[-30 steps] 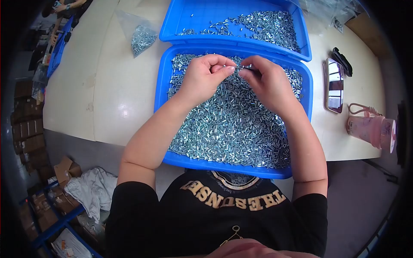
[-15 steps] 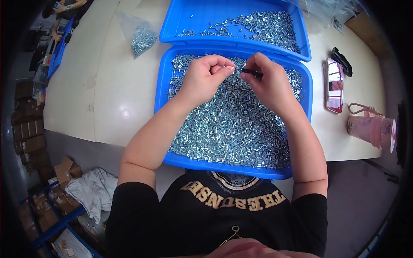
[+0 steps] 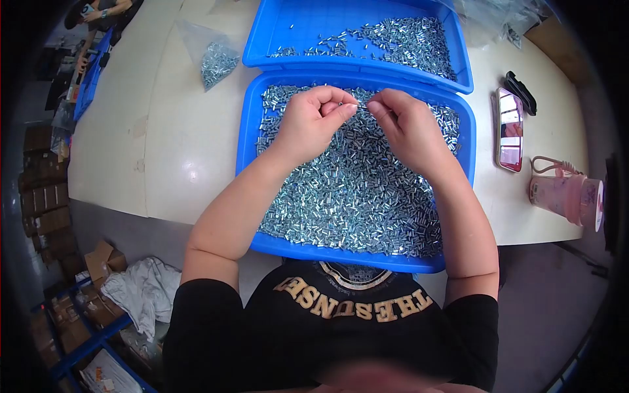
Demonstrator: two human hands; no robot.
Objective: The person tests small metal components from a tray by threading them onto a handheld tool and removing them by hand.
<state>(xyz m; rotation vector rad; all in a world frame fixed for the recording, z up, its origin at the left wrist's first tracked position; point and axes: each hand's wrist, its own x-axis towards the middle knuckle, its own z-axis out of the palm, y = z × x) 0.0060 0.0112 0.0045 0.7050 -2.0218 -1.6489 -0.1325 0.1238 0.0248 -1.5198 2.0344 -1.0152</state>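
Note:
My left hand (image 3: 314,121) is closed in a pinch above the lower blue tray (image 3: 247,131), with a small metal cylinder (image 3: 358,105) just showing at its fingertips. Close beside it, my right hand (image 3: 407,128) is also pinched, its thumb and forefinger turned towards the left fingertips. What the right fingers hold is hidden. Beneath both hands, a thick layer of small shiny metal cylinders (image 3: 354,190) fills the tray.
A second blue tray (image 3: 314,25) behind holds more cylinders, mostly at its right. A clear bag of cylinders (image 3: 219,62) lies at the left. To the right are a phone (image 3: 510,131), a black object (image 3: 521,93) and a pink cup (image 3: 567,198). Another person (image 3: 98,26) is far left.
The slim black tool seen in my right hand before is now out of sight. My right fingers have changed their pose; the left hand stays nearly still.

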